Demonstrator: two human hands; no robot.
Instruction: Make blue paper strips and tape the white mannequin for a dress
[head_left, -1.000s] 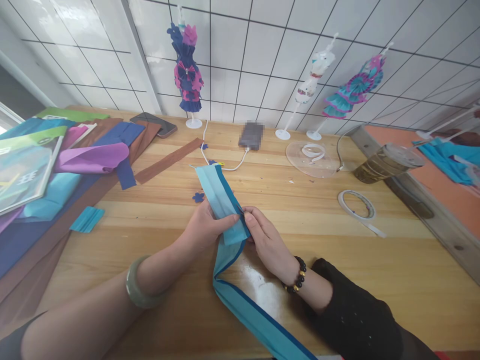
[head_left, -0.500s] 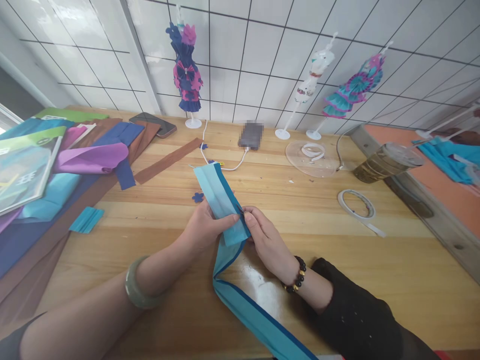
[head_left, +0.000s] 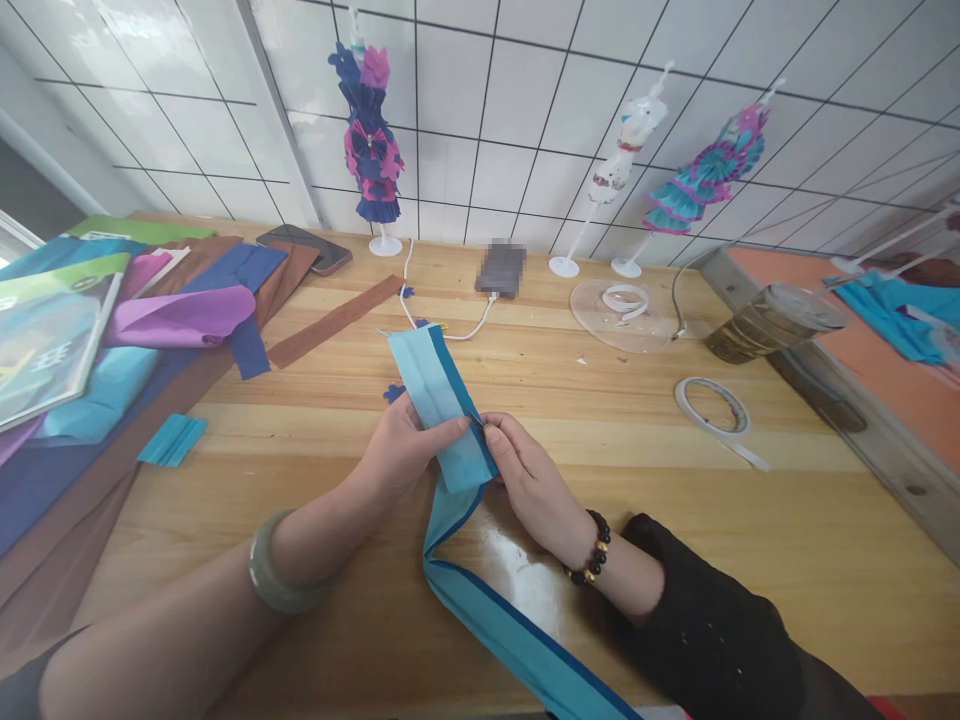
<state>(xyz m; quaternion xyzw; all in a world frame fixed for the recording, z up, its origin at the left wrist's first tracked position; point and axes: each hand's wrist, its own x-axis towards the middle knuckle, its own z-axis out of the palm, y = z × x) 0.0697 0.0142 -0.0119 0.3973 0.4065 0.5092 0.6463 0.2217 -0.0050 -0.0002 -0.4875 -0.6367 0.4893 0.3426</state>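
A long light-blue paper strip (head_left: 439, 395) with a darker blue edge runs from the table's middle back under my hands and off the near edge. My left hand (head_left: 401, 450) pinches the strip from the left, thumb on top. My right hand (head_left: 521, 470) pinches the same fold from the right, fingertips meeting the left thumb. The far end of the strip lies flat on the wooden table (head_left: 600, 420). A green bangle is on my left wrist, a dark bead bracelet on my right.
Coloured paper sheets (head_left: 180, 315) and a booklet (head_left: 45, 335) pile at the left. A small folded blue piece (head_left: 172, 440) lies near them. Paper-dress figurines (head_left: 367, 140) stand by the tiled wall. A tape roll (head_left: 712, 405), drink cup (head_left: 772, 325), phones and cable sit behind.
Almost nothing differs. Both hands keep pinching the blue strip and shift slightly toward the far side of the table.
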